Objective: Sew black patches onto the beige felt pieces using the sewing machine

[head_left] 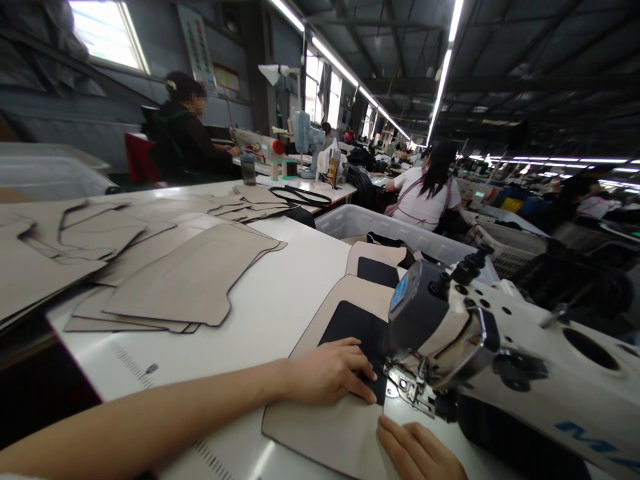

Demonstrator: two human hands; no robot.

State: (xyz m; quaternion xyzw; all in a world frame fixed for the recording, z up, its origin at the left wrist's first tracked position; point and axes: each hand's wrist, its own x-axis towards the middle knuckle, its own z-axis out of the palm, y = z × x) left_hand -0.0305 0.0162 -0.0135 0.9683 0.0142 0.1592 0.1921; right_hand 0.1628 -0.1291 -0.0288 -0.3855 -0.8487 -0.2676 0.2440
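Head cam (only view): beige panel (pixel 320 427) w/ a dark patch (pixel 350 327) on it lies flat on the white worktop (pixel 280 300), R edge right up at the foot (pixel 417 393) of a sewing machine (pixel 530 360). Can't tell if the needle's in it, too small to see tbh.

L hand (pixel 333 372) is palm down, partly on the patch & partly on the beige, fingers a bit bent and pointing at the foot. Grip's open, it's just resting on top, not pinching anything. R hand (pixel 420 453) is down at the bottom of the pic, fingertips touching the panel's edge on the near side of the foot. Thumb's hidden, so idk if that grip is closed on the edge or just lying there.

Behind the panel there's a 2nd panel (pixel 375 263), also w/ a dark patch, partly hidden by the machine head, and past that a clear plastic tub (pixel 345 217) w/ more pcs in it. Off to the left, a loose pile (pixel 175 280) of beige cutouts w/ dark edges, overlapping, well apart from the hands. Ruler marks (pixel 133 367) run along the near side of the worktop.

Further back: black strap (pixel 300 195) in a loop nr the far end, dark cup (pixel 248 170), co-worker in a dark top (pixel 180 143) at another machine on the left, and one in a white top (pixel 425 193), back to the cam, past the tub.
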